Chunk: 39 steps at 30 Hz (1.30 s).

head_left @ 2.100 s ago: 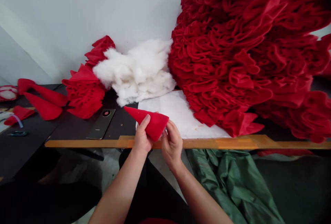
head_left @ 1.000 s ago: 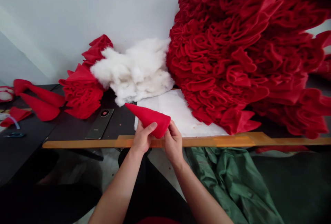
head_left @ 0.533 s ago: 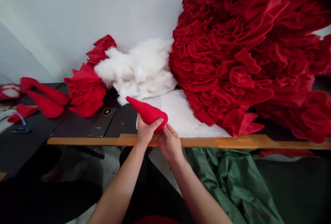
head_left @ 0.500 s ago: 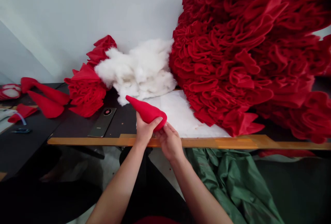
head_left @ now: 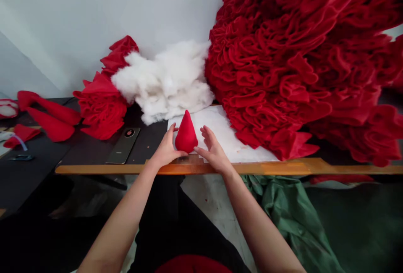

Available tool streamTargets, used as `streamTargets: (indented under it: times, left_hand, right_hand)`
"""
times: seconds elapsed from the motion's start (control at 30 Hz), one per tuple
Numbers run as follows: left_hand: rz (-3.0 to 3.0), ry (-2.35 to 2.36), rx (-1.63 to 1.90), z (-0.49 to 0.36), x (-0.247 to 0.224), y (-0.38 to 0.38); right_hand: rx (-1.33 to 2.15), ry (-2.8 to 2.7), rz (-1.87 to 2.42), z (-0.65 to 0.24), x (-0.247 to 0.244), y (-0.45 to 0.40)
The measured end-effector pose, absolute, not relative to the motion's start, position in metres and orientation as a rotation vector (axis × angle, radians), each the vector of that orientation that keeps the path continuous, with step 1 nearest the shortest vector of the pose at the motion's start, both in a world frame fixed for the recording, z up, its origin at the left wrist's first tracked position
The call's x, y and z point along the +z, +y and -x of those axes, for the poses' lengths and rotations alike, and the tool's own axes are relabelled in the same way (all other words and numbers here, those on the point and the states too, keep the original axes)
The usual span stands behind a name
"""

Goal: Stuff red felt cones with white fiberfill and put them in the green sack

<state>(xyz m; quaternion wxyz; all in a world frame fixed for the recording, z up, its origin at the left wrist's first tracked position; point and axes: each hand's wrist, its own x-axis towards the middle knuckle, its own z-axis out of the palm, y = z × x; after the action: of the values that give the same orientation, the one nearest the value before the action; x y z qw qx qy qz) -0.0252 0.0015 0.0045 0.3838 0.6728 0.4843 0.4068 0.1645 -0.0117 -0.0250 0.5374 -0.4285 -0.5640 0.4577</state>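
Note:
A plump red felt cone (head_left: 186,133) stands upright near the table's front edge, tip up, over the white sheet (head_left: 217,124). My left hand (head_left: 166,147) is at its left side with fingers spread and the thumb close to its base. On the other side my right hand (head_left: 212,147) has its fingers apart, the thumb at the cone's lower right. Neither hand is wrapped around the cone. Behind it lies a heap of white fluffy stuffing (head_left: 170,77).
A huge pile of red felt pieces (head_left: 270,67) fills the right side. At left are a smaller red stack (head_left: 102,107), stuffed red cones (head_left: 52,122) and a phone (head_left: 123,146). Green fabric (head_left: 289,218) hangs below the wooden table edge (head_left: 103,169).
The red felt cone went from lying tilted in both hands to standing upright between them. Both hands have loosened and spread to either side of it.

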Motion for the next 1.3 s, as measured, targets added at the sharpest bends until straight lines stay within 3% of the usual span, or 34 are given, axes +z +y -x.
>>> streamTargets:
  times: [0.33, 0.5, 0.73, 1.03, 1.3]
  left_hand:
    - [-2.034, 1.250, 0.779, 0.013, 0.001, 0.013]
    - [-1.644, 1.214, 0.958, 0.019, 0.003, 0.003]
    - [-0.698, 0.664, 1.198, -0.007, 0.024, -0.025]
    - [-0.383, 0.651, 1.295, -0.034, 0.029, -0.036]
    - [-0.460, 0.706, 1.220, -0.048, 0.028, -0.043]
  right_hand:
    - [1.006, -1.514, 1.023, -0.132, -0.004, 0.014]
    - [1.199, -1.187, 0.924, -0.141, -0.003, 0.014]
    - [1.325, -1.001, 0.634, -0.152, 0.010, 0.010]
    - [1.301, -1.116, 0.610, -0.157, 0.005, -0.008]
    - [1.217, -1.035, 0.704, -0.178, 0.006, -0.019]
